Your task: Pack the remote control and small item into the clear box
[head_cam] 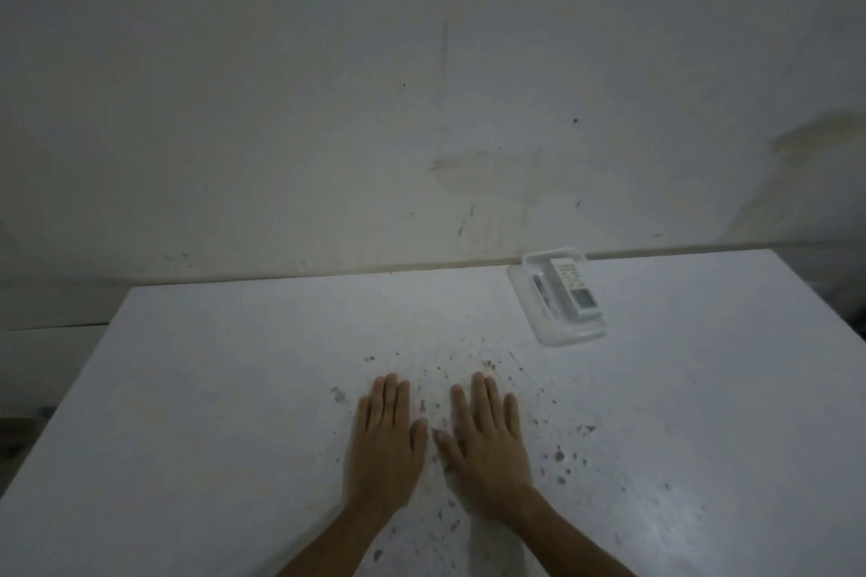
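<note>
Remote control lies inside the clear box at the far right of a speckled white table against a stained wall. Left hand and right hand rest flat, empty.

The left hand lies flat, palm down, fingers together and pointing far, holding nothing. Just right of it, the right hand lies the same way, empty, thumb tips nearly touching. Both bare forearms run back toward the near edge.

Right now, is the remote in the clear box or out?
In: the remote control lies flat inside the clear box.
</note>
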